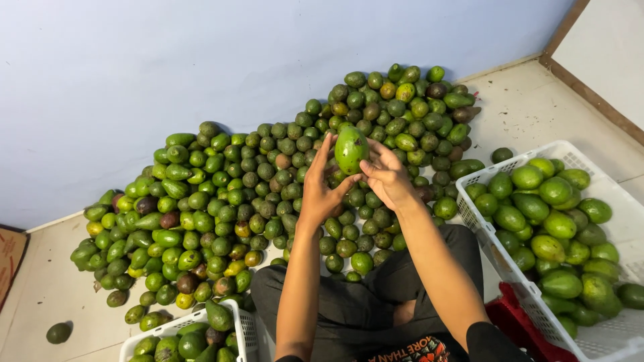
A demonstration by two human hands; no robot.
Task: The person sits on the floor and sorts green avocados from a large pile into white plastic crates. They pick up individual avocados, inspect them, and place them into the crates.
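I hold one green avocado (351, 149) up in front of me between both hands. My left hand (324, 184) cups it from the left with fingers raised along its side. My right hand (384, 175) grips it from the right and below. Behind the fruit a large pile of green avocados (268, 181) lies on the floor against the pale blue wall. A few fruits in the pile are dark or yellowish.
A white plastic crate (498, 258) with several avocados stands at my right, with a red crate (513, 315) under it. Another white crate (245, 328) with avocados sits at lower left. One loose avocado (58, 332) lies on the floor far left. My crossed legs in dark trousers fill the foreground.
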